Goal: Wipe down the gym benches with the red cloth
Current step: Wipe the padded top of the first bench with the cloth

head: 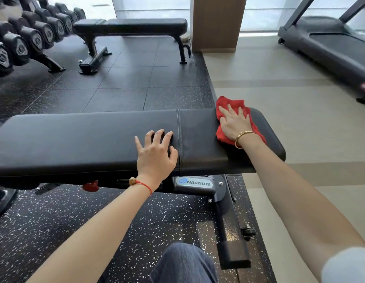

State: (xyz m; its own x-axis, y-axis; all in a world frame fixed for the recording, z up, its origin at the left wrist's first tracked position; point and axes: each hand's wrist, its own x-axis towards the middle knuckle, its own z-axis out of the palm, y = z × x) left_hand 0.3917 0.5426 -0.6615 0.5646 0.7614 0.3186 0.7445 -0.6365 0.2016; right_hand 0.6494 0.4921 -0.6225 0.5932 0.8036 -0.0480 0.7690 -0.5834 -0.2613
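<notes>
While the left hand (155, 154) rests spread on the near bench (75, 137), the right hand (234, 123) (fingers flat) presses the red cloth (223, 135).

Near bench (85, 139) spans the frame's middle, left to right. Cloth (226, 117) lies on its right end under the right hand (235, 123); left hand (155, 154) rests at centre. Second bench (132, 26) stands behind, upper centre. Dumbbell rack (24, 41) upper left; treadmill (330, 41) upper right.
</notes>
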